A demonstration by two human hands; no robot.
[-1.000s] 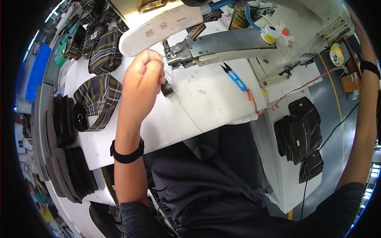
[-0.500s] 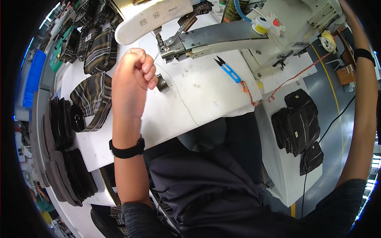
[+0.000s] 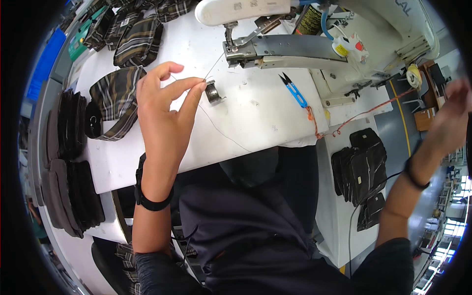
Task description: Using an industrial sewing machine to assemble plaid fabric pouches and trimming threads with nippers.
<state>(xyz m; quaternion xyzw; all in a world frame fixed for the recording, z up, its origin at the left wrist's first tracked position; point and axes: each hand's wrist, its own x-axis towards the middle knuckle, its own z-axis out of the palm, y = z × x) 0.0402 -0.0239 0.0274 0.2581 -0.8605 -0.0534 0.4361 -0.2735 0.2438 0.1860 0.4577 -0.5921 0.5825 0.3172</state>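
My left hand [image 3: 164,113] is raised over the white table [image 3: 255,123], thumb and forefinger pinched on a thin thread [image 3: 213,67] while the other fingers curl loosely. That thread runs up from my fingertips to the end of the sewing machine's narrow arm [image 3: 295,47]; a loose length trails across the table toward its front edge. Just beside my fingertips lies a small dark metal cylindrical part [image 3: 213,92]. My right hand [image 3: 451,115] is at the far right, past the machine, smeared by motion. Its fingers cannot be made out.
Blue thread snips [image 3: 294,93] on an orange cord lie right of centre. Plaid bags [image 3: 140,42] and a plaid piece with a strap [image 3: 115,96] sit on the left, above stacks of dark pieces [image 3: 83,196]. More dark pieces [image 3: 361,169] rest at right. An oil bottle [image 3: 342,46] stands on the machine.
My left hand has turned from a loose curl to a pinch on the thread. My right hand has come down from the upper right edge. The whole view has shifted slightly.
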